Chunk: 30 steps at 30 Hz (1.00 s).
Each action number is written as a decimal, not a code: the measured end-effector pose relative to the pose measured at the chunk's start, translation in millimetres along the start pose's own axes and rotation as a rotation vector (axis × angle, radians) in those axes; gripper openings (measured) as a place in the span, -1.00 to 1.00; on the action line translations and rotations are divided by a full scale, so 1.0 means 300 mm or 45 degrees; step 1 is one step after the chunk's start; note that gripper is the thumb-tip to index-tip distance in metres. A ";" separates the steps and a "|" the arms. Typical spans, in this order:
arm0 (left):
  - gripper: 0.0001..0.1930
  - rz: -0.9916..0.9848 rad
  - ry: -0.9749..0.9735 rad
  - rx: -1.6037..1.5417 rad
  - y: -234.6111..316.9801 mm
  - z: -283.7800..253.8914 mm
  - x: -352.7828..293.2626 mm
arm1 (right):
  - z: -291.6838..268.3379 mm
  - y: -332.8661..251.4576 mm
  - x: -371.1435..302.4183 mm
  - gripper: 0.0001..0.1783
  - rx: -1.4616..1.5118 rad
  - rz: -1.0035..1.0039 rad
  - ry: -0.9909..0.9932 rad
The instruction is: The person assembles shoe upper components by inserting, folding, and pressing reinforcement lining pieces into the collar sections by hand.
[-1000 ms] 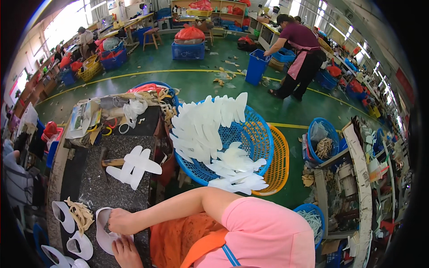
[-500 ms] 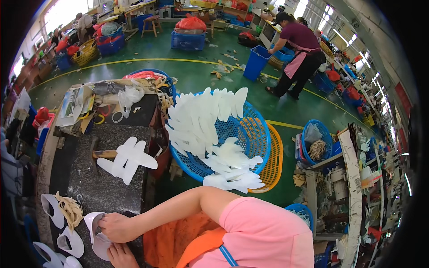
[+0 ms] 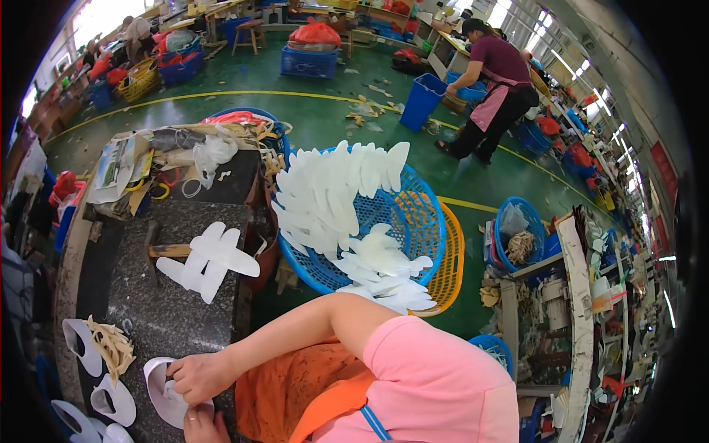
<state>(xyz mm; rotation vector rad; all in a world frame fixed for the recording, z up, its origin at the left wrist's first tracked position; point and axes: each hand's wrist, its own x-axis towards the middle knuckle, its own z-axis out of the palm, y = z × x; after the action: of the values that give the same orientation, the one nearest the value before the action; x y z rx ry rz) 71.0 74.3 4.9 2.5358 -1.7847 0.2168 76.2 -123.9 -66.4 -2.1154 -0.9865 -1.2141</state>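
Observation:
A white shoe upper [image 3: 156, 382] with a curved opening lies on the dark stone-topped bench at the lower left. My right hand [image 3: 201, 376] reaches across from the right, its fingers pinched at the upper's inner edge and some white lining there. Close below, my left hand [image 3: 205, 428] holds the near rim with bent fingers; part of it is cut off by the lower edge. Beside them lie more white uppers [image 3: 114, 401] and a pile of thin beige strips [image 3: 112, 348]. Several white insole-shaped pieces [image 3: 214, 266] lie crossed farther up the bench.
A hammer [image 3: 168, 251] lies beside the crossed pieces. Right of the bench, a blue basket [image 3: 436, 251] full of white pieces sits over a yellow basket [image 3: 453, 266]. A shelf rack [image 3: 576, 295] stands at right. A person [image 3: 496, 81] bends over a blue bin [image 3: 424, 102].
My right hand's fingers have drawn up from lying flat inside the upper into a pinch at its opening. My left hand has shifted slightly right and down.

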 end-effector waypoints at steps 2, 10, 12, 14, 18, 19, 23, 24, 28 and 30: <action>-0.69 -0.477 -0.189 -0.498 -0.010 -0.056 0.014 | -0.032 0.005 -0.018 -0.84 -0.035 -0.055 -0.100; -0.44 -0.079 0.026 -0.363 -0.036 -0.121 0.165 | -0.072 -0.014 -0.027 -0.90 -0.100 -0.133 -0.139; -0.43 -0.176 -0.046 -0.479 -0.030 -0.113 0.185 | -0.070 -0.015 -0.028 -0.90 -0.110 -0.135 -0.189; -0.76 0.044 0.413 -0.054 -0.034 -0.054 0.199 | -0.067 -0.014 -0.020 -0.91 -0.119 -0.157 -0.128; -0.70 -0.127 0.248 -0.127 -0.060 -0.066 0.155 | -0.084 -0.031 -0.016 -0.90 -0.165 -0.130 -0.245; -0.62 -0.179 0.052 -0.201 -0.044 -0.136 0.160 | -0.086 -0.032 -0.019 -0.89 -0.192 -0.112 -0.254; -0.62 -0.195 -0.014 -0.240 -0.118 -0.085 0.044 | -0.074 -0.049 -0.014 -0.87 -0.254 0.009 -0.189; -0.62 -0.197 -0.015 -0.240 -0.130 -0.069 0.026 | -0.069 -0.052 -0.013 -0.87 -0.252 0.008 -0.190; -0.74 -0.076 0.228 -0.265 -0.131 -0.056 0.015 | -0.075 -0.060 0.003 -0.86 -0.324 0.084 -0.181; -0.76 -0.022 0.312 -0.278 -0.127 -0.061 0.015 | -0.072 -0.060 0.002 -0.86 -0.331 0.070 -0.221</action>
<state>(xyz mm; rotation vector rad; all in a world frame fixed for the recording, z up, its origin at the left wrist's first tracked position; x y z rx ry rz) 106.7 85.1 25.7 2.2645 -1.5996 0.2998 51.0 -128.3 -54.3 -2.4685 -0.8747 -1.2020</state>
